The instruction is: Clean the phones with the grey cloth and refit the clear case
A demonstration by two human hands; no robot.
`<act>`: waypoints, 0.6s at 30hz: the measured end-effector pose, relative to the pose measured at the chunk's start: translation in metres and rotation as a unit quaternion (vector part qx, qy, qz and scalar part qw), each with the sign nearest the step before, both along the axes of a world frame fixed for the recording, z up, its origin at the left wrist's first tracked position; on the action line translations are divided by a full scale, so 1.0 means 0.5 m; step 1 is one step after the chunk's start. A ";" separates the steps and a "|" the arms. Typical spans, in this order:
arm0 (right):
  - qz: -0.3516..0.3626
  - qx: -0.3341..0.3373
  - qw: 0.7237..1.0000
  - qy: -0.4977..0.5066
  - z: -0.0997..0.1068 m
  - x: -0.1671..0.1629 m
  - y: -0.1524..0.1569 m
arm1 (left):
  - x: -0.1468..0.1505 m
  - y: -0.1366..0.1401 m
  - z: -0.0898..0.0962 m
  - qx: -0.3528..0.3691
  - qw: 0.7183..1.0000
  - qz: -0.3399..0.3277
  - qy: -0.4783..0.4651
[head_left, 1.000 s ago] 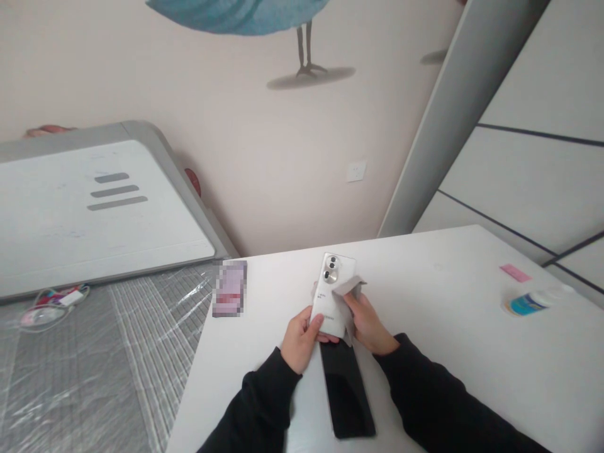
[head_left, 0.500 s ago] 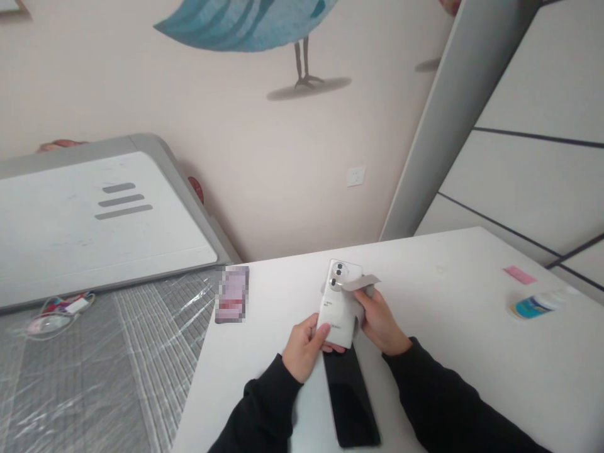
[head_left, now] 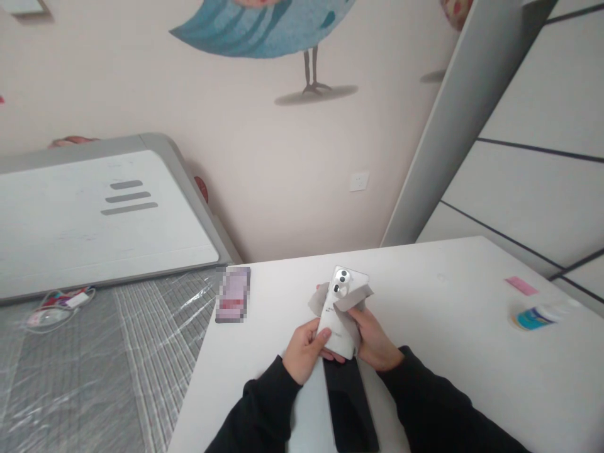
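A white smartphone [head_left: 336, 327] is held back side up, its round camera lenses at the far end. My left hand [head_left: 304, 350] grips its lower left edge, thumb on the back and fingers underneath. In my right hand [head_left: 374, 338] is a thin grey cloth [head_left: 352, 301], pressed against the phone's right side and lying partly across its back. Another part of the cloth sticks out on the phone's left side. Below both hands, a black phone-like slab [head_left: 350, 402] lies on the white table [head_left: 438, 352], its far end hidden by the white phone.
A blurred-out pinkish rectangular item [head_left: 233, 294] lies at the table's left edge. To the right are a pink slip [head_left: 521, 285] and a white bottle with a blue label [head_left: 538, 316]. Left of the table is a plastic-covered mattress [head_left: 94, 377] with a coiled cable [head_left: 59, 308].
My right hand has moved slightly down the phone with the cloth, which now also shows on the phone's left side. The phone sits slightly lower in view, and the camera view has shifted a little.
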State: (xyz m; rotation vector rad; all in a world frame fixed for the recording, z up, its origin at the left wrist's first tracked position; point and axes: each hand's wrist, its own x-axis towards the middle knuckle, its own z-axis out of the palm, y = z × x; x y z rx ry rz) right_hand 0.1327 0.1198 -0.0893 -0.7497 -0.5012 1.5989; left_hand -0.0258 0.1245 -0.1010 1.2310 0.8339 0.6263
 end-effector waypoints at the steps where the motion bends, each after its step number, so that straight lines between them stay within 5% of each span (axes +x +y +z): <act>1: 0.010 -0.001 1.000 0.008 0.003 -0.001 -0.002 | -0.001 0.002 -0.001 -0.003 1.000 0.003 -0.001; 18: 0.100 0.017 0.980 0.168 0.008 0.030 0.006 | 0.010 -0.022 0.006 -0.083 0.994 -0.072 0.000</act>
